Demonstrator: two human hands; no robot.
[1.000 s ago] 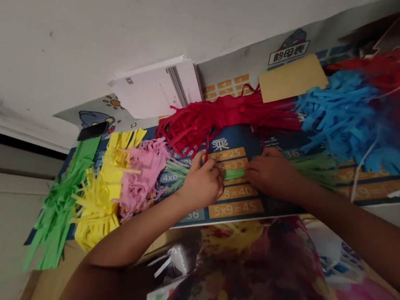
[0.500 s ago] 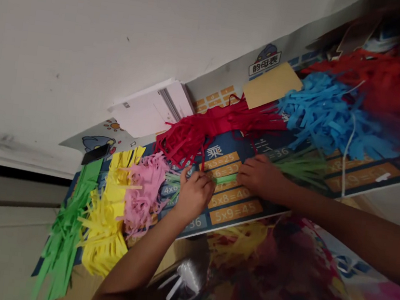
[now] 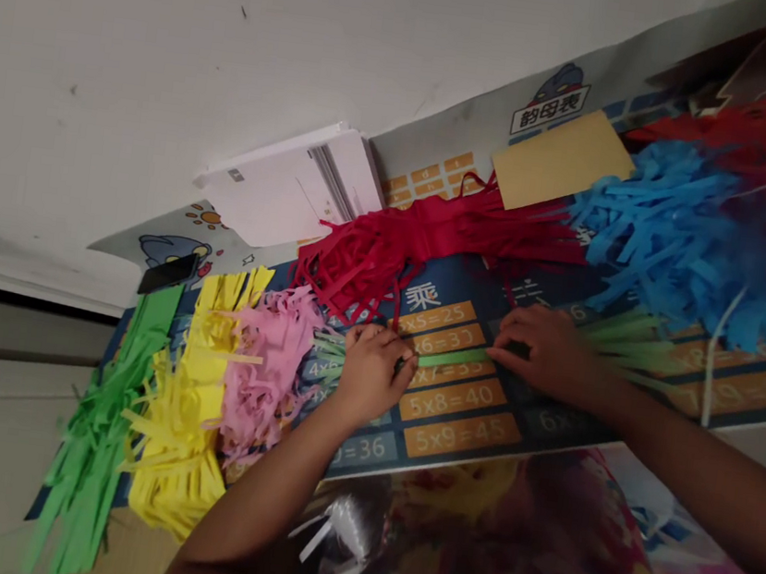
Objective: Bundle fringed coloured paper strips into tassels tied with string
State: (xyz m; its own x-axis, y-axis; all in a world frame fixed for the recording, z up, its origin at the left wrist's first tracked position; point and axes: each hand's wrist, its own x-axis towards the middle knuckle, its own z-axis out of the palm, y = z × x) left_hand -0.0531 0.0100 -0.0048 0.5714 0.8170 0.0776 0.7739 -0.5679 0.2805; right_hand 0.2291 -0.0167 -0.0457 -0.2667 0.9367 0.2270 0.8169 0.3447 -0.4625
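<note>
Left hand (image 3: pixel 372 374) and right hand (image 3: pixel 547 349) pinch a green paper strip (image 3: pixel 454 361) between them; red strips (image 3: pixel 394 247) lie at eleven o'clock.

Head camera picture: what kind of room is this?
Probably a home or classroom craft corner: heaps of cut yellow paper strips and blue paper strips lie on a blue multiplication-table mat against a white wall.

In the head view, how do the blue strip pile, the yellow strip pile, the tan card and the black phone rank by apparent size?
1. blue strip pile, cut by the edge
2. yellow strip pile
3. tan card
4. black phone
The blue and yellow piles look close; their order is unsure.
</note>
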